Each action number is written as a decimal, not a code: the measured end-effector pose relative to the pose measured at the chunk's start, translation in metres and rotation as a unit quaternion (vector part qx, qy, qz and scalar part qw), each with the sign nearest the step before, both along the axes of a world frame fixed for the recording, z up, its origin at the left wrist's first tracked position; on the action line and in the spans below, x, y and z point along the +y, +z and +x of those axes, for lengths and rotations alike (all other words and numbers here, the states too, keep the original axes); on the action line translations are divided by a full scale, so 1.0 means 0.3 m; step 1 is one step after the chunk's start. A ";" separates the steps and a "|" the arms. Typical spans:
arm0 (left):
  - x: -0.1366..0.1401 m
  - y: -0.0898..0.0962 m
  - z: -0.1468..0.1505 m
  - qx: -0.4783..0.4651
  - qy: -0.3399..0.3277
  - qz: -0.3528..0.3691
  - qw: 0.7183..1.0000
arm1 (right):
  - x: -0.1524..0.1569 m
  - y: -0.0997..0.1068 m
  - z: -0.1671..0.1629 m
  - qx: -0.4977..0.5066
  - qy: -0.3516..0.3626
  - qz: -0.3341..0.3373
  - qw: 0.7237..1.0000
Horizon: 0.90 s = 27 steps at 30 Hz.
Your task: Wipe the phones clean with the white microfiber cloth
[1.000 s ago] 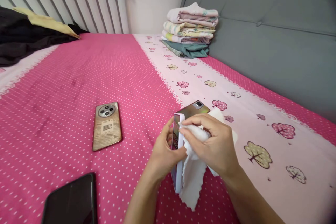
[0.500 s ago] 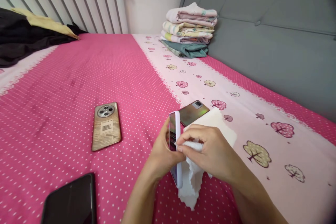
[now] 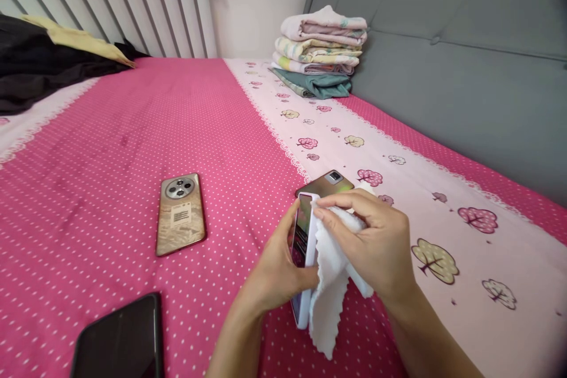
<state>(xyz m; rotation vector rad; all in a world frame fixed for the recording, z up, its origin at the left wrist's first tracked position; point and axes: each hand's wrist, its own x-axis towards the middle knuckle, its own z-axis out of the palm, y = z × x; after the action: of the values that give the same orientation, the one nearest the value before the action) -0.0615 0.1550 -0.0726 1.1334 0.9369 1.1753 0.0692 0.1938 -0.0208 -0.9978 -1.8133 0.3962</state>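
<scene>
Working at 6 o'clock, a person's left hand (image 3: 283, 269) clasps a white-cased smartphone (image 3: 312, 242) on edge, thumb along its rim, as the right hand (image 3: 376, 242) pinches a white scalloped cloth (image 3: 328, 319) at the case's upper edge. Pink polka-dot bedspread (image 3: 234, 183) stretches from there toward a gold smartphone (image 3: 181, 236) at 9 o'clock. The case's back is hidden; a brownish smartphone (image 3: 322, 183), just beyond at 12, is partly covered; a black smartphone (image 3: 121, 342) at 8 is cut off.

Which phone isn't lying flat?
The lilac-cased phone, held upright in the left hand. The gold-backed phone, black-cased phone and green-sheened phone all lie flat on the bedspread.
</scene>
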 end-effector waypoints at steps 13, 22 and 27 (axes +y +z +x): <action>-0.006 0.035 0.011 0.010 0.055 -0.040 0.998 | -0.013 0.019 0.011 -0.026 0.101 -0.084 0.991; -0.016 0.050 -0.001 0.041 0.049 -0.005 0.998 | -0.034 0.031 -0.003 -0.030 0.150 -0.027 0.988; -0.026 0.041 -0.004 0.072 0.057 0.048 0.995 | -0.043 0.040 -0.001 0.004 0.120 0.013 0.993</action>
<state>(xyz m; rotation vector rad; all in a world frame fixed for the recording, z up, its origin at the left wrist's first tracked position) -0.0625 0.1473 -0.0603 1.2685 1.0767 1.2556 0.0690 0.1809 -0.0089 -0.7606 -1.9327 0.5208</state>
